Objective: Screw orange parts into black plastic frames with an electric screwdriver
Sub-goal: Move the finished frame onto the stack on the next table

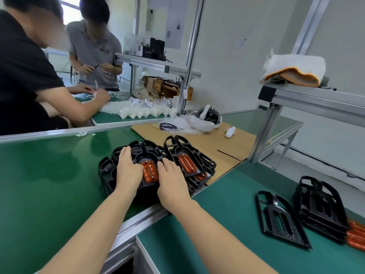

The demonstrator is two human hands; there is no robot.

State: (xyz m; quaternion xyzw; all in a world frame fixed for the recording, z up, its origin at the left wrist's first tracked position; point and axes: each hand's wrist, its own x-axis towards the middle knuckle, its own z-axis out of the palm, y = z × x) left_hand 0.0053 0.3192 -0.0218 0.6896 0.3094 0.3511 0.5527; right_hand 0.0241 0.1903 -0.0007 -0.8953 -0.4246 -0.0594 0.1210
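Note:
A black plastic frame (147,150) with an orange part (150,172) seated in it lies on top of a stack on the green bench. My left hand (128,169) rests flat on its left side and my right hand (171,179) on its right side; both grip the frame's edges. Beside it on the right, another stack of frames (194,155) carries an orange part (186,162). Empty black frames lie at the right: one flat (280,220), a stack (321,206) behind it. Loose orange parts (356,235) lie at the far right edge. No electric screwdriver is in view.
A cardboard sheet (233,143) holds a white headset (207,117), a white controller (230,132) and plastic bags. Aluminium posts (263,135) and a shelf with a folded cloth (294,70) stand at right. Two people work at the far bench (110,117) among white bagged parts.

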